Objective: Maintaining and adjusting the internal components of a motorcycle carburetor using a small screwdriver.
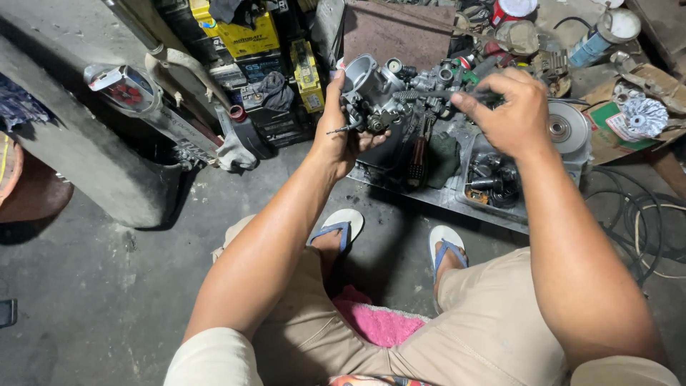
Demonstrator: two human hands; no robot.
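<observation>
At upper centre of the frame I see the left hand [341,136] gripping a grey carburetor [379,93], while the right hand [511,114] pinches what appears to be a screwdriver [457,93] against it.

The carburetor [371,96] sits in the left hand [341,136], raised above the floor [93,300], with the right hand [511,111] just to its right, pinching a tool [457,93] that reaches toward it. Below and behind them lies a tray [443,194] holding a brush [418,161] and a tub of small parts [493,182]. Batteries [250,39] are stacked to the left behind the carburetor. A disc [568,129] lies right of the right hand, cables [643,221] further right. The feet in sandals [343,225] rest before the tray.
</observation>
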